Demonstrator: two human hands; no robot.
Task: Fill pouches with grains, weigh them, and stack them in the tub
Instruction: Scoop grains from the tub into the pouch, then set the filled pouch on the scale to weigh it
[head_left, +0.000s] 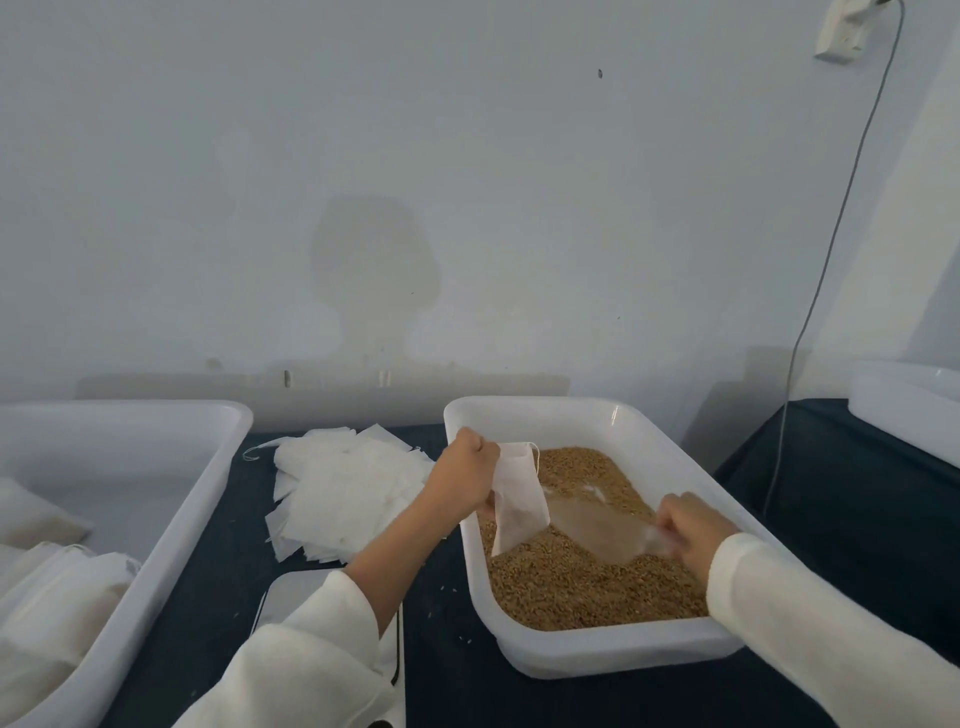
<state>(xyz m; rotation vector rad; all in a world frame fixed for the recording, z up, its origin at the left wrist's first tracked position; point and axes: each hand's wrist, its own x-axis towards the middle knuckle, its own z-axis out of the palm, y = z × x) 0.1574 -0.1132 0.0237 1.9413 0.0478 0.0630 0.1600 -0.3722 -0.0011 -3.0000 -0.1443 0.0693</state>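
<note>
White cloth pouch (519, 499) hangs over the left side of a tray (613, 657) of brown grains (587, 587), its mouth end gripped in the curled fingers of the left hand (465, 475), its bottom end touching the grain. The right hand (693, 530) curls round the handle end of a clear scoop (597, 522) that lies low over the grain, its wide end toward the pouch; the motion blur hides how the fingers sit. This tray stands on the dark desk (447, 623) toward its right part, near the back edge. A loose heap of empty pouches (343, 493) lies on the desk just left of the tray, between it and a larger white tub (171, 525) at the left edge, which holds filled pouches (57, 592) at its near end. A white scale (291, 587) lies at the near edge, partly under the left sleeve. Another white tub (904, 400) sits at the far right, and a cable (831, 244) runs down the wall behind.
</note>
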